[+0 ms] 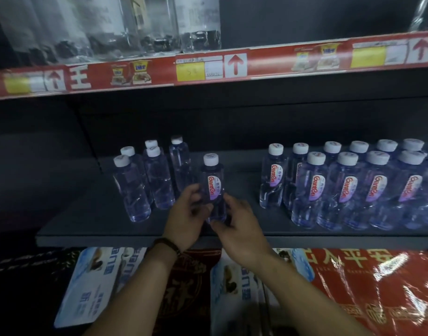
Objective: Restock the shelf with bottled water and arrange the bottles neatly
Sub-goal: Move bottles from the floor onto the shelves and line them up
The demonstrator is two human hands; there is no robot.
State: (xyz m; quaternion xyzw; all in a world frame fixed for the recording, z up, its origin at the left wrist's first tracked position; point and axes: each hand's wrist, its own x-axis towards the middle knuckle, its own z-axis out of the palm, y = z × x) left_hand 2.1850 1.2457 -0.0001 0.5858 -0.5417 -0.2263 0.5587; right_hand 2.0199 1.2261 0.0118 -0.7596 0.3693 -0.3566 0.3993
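Note:
A small clear water bottle (213, 183) with a white cap and a red-lettered label stands upright near the front of the dark shelf (91, 229). My left hand (186, 214) grips its lower left side and my right hand (237, 226) wraps its base from the right. To its left stands a cluster of several similar bottles (145, 180), their labels turned away. On the right, two tidy rows of labelled bottles (348, 187) run off toward the frame edge.
The upper shelf edge (208, 66) carries a red strip with price tags, and large clear bottles (125, 25) stand above it. Below the shelf lie white-and-blue packs (91, 287) and a red plastic-wrapped package (382, 292). A bare gap separates the held bottle from the right rows.

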